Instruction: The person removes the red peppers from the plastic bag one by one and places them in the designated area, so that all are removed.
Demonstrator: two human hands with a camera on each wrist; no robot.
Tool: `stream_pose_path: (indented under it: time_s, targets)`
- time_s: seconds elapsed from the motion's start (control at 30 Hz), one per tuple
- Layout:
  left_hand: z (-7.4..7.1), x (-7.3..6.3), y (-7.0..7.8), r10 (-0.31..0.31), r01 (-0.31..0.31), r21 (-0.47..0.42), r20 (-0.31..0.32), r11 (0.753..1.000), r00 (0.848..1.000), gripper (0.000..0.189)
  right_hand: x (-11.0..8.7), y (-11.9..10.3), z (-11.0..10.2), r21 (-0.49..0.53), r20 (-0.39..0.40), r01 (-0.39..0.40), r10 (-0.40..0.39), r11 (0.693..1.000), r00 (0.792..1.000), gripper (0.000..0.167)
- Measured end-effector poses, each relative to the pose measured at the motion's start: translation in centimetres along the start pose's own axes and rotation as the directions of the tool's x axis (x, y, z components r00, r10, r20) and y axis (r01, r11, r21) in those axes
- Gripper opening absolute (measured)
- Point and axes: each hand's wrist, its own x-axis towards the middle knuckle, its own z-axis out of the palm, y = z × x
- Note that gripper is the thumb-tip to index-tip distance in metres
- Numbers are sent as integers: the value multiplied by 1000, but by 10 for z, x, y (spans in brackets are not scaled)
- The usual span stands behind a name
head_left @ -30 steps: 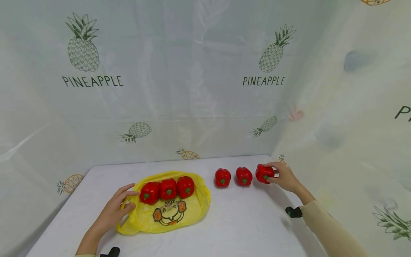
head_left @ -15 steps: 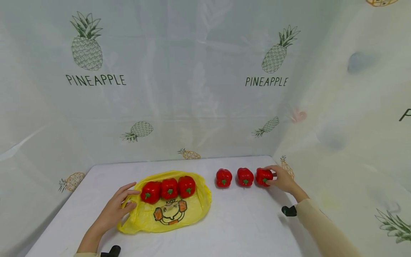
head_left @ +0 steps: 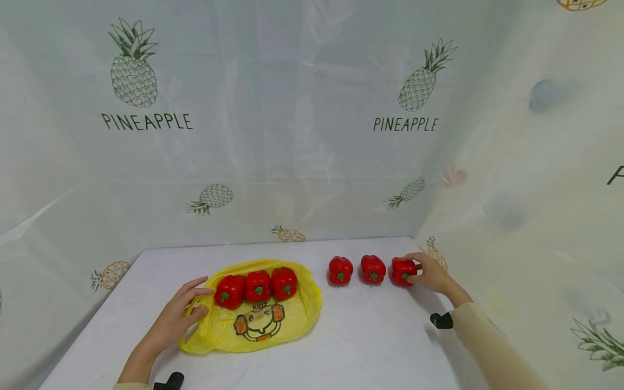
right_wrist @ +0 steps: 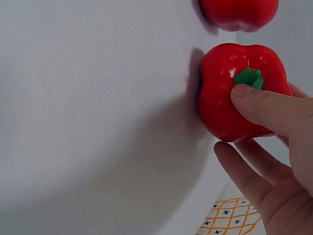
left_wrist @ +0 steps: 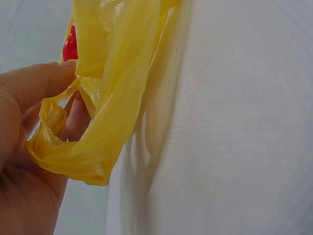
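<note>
Right hand [head_left: 431,273] is pinching a red pepper [head_left: 401,270] near the white table's [head_left: 370,336] far right corner. Left hand [head_left: 170,322], fingers half-curled, is holding a yellow bag [head_left: 298,314] toward the left edge. Pineapple-print curtain [head_left: 292,135] hanging behind.

Curtained-off work spot, room type unclear: pineapple-print sheeting [head_left: 287,146] on three sides, white table [head_left: 370,341].

I register a white table [head_left: 361,336] directly supporting one yellow bag [head_left: 299,320] at left and three red peppers [head_left: 373,269] in a row at right.
</note>
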Motion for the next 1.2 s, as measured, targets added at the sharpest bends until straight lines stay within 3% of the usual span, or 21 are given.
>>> stream_pose_path:
  time_s: [0.27,0.5,0.67,0.93,1.2]
  targets:
    - [0,0,1,20,-20,6,-3,1000,1000,34,0,-2,-4,-5,28,14,-14,1000,1000,53]
    - [1,1,0,25,-25,3,-3,1000,1000,34,-7,-12,-12,-52,25,114,-113,992,993,55]
    - [1,1,1,11,-11,-3,-3,1000,1000,34,-8,-21,-21,-85,14,122,-121,989,993,55]
    - [1,0,-2,21,-21,11,-7,1000,1000,34,-3,-47,-32,-110,4,134,-134,985,991,58]
    - [1,0,-1,19,-19,-2,-7,1000,1000,34,6,-89,-31,-105,-49,221,-227,970,973,60]
